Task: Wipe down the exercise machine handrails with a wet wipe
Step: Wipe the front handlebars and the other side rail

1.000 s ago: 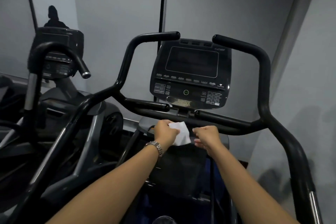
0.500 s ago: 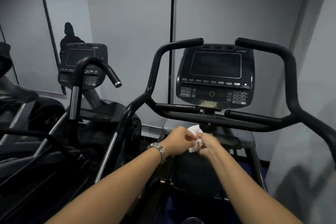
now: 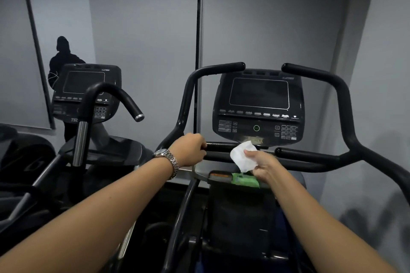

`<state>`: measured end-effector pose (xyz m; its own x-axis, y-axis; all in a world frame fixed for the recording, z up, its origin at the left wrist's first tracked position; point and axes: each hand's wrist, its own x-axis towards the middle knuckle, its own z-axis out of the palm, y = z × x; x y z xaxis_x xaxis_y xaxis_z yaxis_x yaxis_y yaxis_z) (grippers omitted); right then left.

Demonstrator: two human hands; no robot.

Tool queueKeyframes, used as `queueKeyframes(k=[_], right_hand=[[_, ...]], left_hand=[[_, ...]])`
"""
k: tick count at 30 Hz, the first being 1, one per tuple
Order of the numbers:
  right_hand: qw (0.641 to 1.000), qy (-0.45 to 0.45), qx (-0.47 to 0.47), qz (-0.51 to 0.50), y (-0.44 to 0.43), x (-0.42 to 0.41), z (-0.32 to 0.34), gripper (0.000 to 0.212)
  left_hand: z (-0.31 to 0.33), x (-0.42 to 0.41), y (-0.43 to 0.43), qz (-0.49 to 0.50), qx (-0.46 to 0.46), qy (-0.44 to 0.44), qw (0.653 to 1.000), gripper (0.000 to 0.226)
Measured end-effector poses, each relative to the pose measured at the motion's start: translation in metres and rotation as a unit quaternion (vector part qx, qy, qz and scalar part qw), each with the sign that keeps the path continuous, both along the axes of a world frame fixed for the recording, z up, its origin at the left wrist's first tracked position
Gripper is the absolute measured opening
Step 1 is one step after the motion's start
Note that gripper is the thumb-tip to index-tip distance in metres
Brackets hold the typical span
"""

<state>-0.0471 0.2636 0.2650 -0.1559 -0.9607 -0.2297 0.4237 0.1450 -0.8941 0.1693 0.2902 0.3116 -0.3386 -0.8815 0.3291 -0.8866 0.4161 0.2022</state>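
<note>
Left hand curled round the inner handrail, right hand pinching a white wipe — raised just above a green pack, below the console

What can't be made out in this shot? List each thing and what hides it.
Head view: fingertips of the left hand, curled out of sight round the inner handrail.
Head view: label of the green wipe pack, partly covered by the right hand and wet wipe, and blurred.
Head view: button labels on the console, too small.
Head view: lower end of the right handrail, cut off by the frame edge.
</note>
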Motion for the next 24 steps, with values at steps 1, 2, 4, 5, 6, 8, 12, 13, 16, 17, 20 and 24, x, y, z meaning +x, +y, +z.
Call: queueKeyframes(k=[1, 2, 4, 5, 6, 8, 12, 13, 16, 17, 20, 24], right_hand=[[1.000, 0.005, -0.010, -0.003, -0.006, 0.002, 0.005, 0.037], [1.000, 0.005, -0.019, -0.008, -0.013, 0.004, 0.009, 0.036], [0.999, 0.007, -0.033, -0.021, -0.026, 0.007, 0.019, 0.035], [0.999, 0.010, -0.037, -0.027, -0.032, 0.008, 0.025, 0.035], [0.999, 0.017, -0.043, -0.028, -0.040, 0.008, 0.030, 0.036], [0.997, 0.023, -0.061, -0.028, -0.057, 0.010, 0.042, 0.036], [0.996, 0.024, -0.082, -0.032, -0.098, 0.012, 0.067, 0.037], [0.995, 0.024, -0.093, -0.034, -0.107, 0.012, 0.074, 0.038], [0.991, 0.034, -0.121, -0.037, -0.135, 0.012, 0.094, 0.039], [0.990, 0.041, -0.127, -0.039, -0.146, 0.011, 0.100, 0.039], [0.986, 0.056, -0.152, -0.043, -0.173, 0.007, 0.116, 0.040], [0.979, 0.070, -0.180, -0.063, -0.197, 0.001, 0.141, 0.038]], left_hand=[[0.004, 0.006, -0.006, 0.008, 0.002, -0.006, 1.000, 0.020], [0.009, 0.011, -0.012, 0.016, 0.001, -0.008, 1.000, 0.022], [0.015, 0.020, -0.026, 0.031, -0.001, -0.003, 1.000, 0.026], [0.018, 0.024, -0.032, 0.037, 0.002, -0.002, 0.999, 0.028], [0.020, 0.026, -0.038, 0.040, 0.003, -0.004, 0.999, 0.028], [0.023, 0.031, -0.054, 0.047, -0.005, -0.019, 0.999, 0.020], [0.026, 0.036, -0.098, 0.068, -0.015, -0.036, 0.997, 0.016], [0.027, 0.037, -0.109, 0.072, -0.012, -0.036, 0.997, 0.019], [0.033, 0.034, -0.142, 0.079, 0.002, -0.043, 0.996, 0.046], [0.035, 0.033, -0.151, 0.082, 0.003, -0.044, 0.996, 0.059], [0.041, 0.025, -0.177, 0.093, -0.017, -0.059, 0.994, 0.082], [0.051, 0.012, -0.203, 0.102, -0.076, -0.073, 0.989, 0.082]])
